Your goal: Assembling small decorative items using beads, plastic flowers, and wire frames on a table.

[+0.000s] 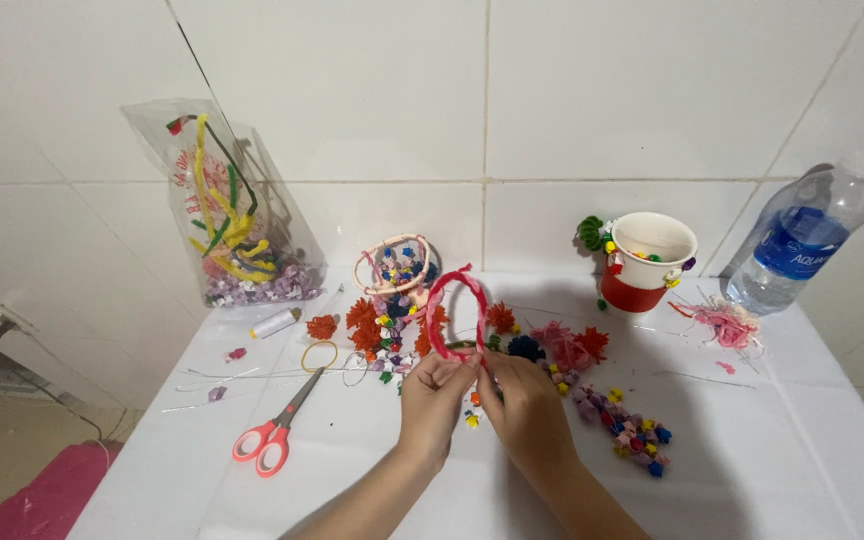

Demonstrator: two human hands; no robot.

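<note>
Fingers of your left hand (435, 398) and right hand (524, 405) pinch the base of the pink pipe-cleaner loop (455, 312) standing above the white surface (772, 450) (light, bendy, easily kinked), so hold it low.

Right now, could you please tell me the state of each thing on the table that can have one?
Pink loop: upright, held at its base by both hands.
Left hand: pinching the loop's base.
Right hand: pinching the loop's base.
Scissors: lying flat, blades shut.
Water bottle: capped, leaning against the wall.
Paper cup: upright, open.
Plastic bag: standing, open at the top.
</note>
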